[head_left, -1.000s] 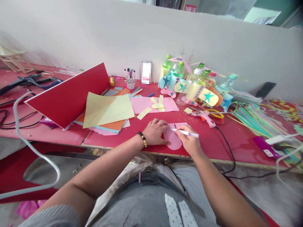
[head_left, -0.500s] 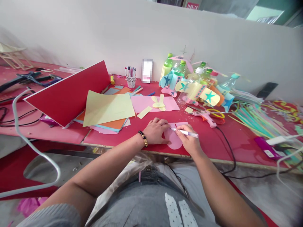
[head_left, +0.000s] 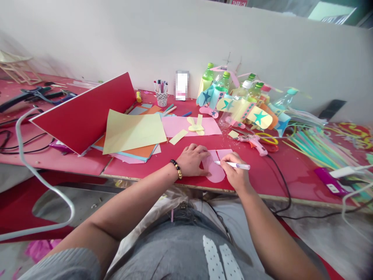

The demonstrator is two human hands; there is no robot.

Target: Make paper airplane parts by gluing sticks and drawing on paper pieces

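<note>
My left hand (head_left: 192, 161) lies with fingers spread at the left edge of a pink paper piece (head_left: 216, 175) with a rounded lower end, its fingertips resting on it. A white marker pen (head_left: 243, 166) is pinched in my right hand (head_left: 235, 177), tip down at the pink paper. Part of the pink paper is hidden under both hands. Just beyond my hands, pale yellow cut-out pieces (head_left: 196, 126) rest on a larger pink sheet (head_left: 173, 123).
Coloured sheets (head_left: 134, 132) are stacked to the left beside a leaning red board (head_left: 96, 112). A pen cup (head_left: 161, 98) and a phone (head_left: 182, 85) stand at the back. Decorated bottles (head_left: 244, 95), a pink glue gun (head_left: 256, 144) and paper strips (head_left: 314, 149) occupy the right.
My right hand and the pen have shifted slightly to the right, and the pen tip sits a little lower on the pink paper. My left hand has stayed in place.
</note>
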